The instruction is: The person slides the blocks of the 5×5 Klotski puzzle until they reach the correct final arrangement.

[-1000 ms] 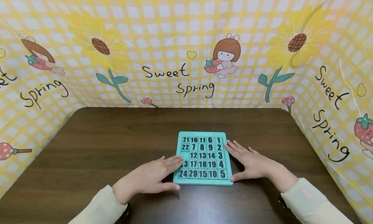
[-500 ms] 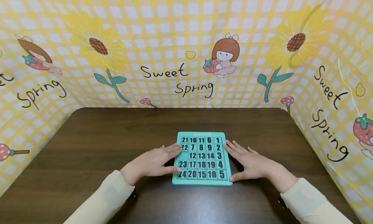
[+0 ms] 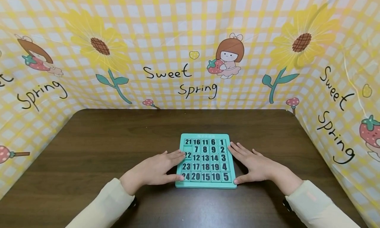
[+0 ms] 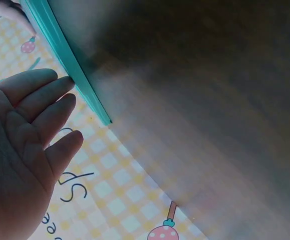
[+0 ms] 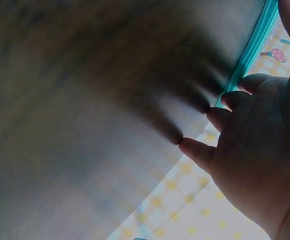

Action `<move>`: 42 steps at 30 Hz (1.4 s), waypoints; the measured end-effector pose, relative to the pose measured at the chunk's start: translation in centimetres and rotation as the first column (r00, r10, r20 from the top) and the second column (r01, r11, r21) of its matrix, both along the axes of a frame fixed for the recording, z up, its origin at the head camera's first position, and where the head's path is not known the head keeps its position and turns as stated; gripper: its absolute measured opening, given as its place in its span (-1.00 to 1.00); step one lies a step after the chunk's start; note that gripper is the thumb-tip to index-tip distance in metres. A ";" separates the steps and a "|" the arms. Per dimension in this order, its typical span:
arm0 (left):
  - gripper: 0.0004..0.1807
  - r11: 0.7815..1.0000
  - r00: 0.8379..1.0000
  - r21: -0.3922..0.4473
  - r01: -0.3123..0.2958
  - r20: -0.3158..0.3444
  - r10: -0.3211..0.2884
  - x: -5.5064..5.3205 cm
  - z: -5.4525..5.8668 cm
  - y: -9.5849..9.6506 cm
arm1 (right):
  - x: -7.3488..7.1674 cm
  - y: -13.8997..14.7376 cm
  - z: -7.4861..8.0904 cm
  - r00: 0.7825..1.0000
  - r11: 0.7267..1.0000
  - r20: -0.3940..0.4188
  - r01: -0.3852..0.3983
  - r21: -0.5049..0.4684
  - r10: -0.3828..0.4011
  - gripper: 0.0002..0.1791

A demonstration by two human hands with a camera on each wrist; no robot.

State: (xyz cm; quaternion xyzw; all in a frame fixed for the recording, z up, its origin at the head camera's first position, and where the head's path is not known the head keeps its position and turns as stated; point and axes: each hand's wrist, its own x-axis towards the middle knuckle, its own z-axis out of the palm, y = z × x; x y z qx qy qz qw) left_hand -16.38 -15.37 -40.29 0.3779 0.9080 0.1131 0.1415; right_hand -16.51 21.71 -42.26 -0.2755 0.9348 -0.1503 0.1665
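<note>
A teal number slide puzzle (image 3: 207,185) lies flat on the table, its black-numbered tiles set in rows. My left hand (image 3: 154,170) reaches over its left edge with straight fingers; the fingertips press on the 22 tile (image 3: 188,155), which sits between the second and third rows of the left column. A bare slot shows above that tile, under 21. The left thumb lies by the 24 tile (image 3: 186,177). My right hand (image 3: 256,168) rests spread against the puzzle's right side, thumb at the near corner. Both wrist views show the puzzle's teal side edge (image 4: 79,72) near the fingers.
A dark wood-grain table (image 3: 118,132) carries the puzzle. Around its back and sides hangs a yellow checked cloth (image 3: 166,33) printed with sunflowers, strawberries and lettering. Pale sleeves (image 3: 104,203) cover both forearms.
My left fingers went from the 23 tile up to the 22 tile, then drew it toward me; the empty slot now shows above 22. The right hand stayed in place.
</note>
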 end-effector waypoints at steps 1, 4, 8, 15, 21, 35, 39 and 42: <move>-0.12 1.000 1.000 -0.003 0.000 -0.001 0.000 0.1 0.1 0.0 | 0.0 0.0 0.0 1.000 1.000 0.001 0.000 0.001 0.000 0.30; -0.12 1.000 1.000 -0.010 0.005 -0.006 -0.005 0.5 0.2 0.0 | 0.0 0.0 0.0 1.000 1.000 0.001 0.001 0.005 -0.001 0.30; -0.13 1.000 1.000 -0.014 0.021 -0.015 -0.022 0.8 0.4 0.0 | -0.1 0.0 0.1 1.000 1.000 0.002 0.003 0.010 -0.003 0.30; -0.11 1.000 0.999 0.002 0.030 -0.023 -0.030 0.4 0.5 0.1 | -0.1 0.1 0.0 1.000 1.000 0.006 0.002 0.009 -0.002 0.30; -0.07 1.000 1.000 0.015 0.013 -0.008 -0.013 -1.4 0.4 0.1 | 0.1 0.1 -0.1 1.000 1.000 0.013 0.004 0.004 -0.005 0.30; -0.06 0.996 0.995 -0.019 -0.082 0.054 0.082 -4.7 0.1 0.9 | 0.1 0.0 0.0 1.000 1.000 0.012 -0.001 -0.004 0.002 0.29; -0.04 0.997 0.996 -0.026 -0.069 0.059 0.071 -5.0 -0.2 1.1 | 0.1 0.0 0.0 1.000 1.000 0.014 -0.002 -0.006 0.002 0.29; -0.04 0.997 0.996 -0.030 -0.065 0.058 0.067 -5.0 -0.4 1.2 | 0.1 0.0 -0.1 1.000 1.000 0.016 -0.001 -0.005 0.001 0.28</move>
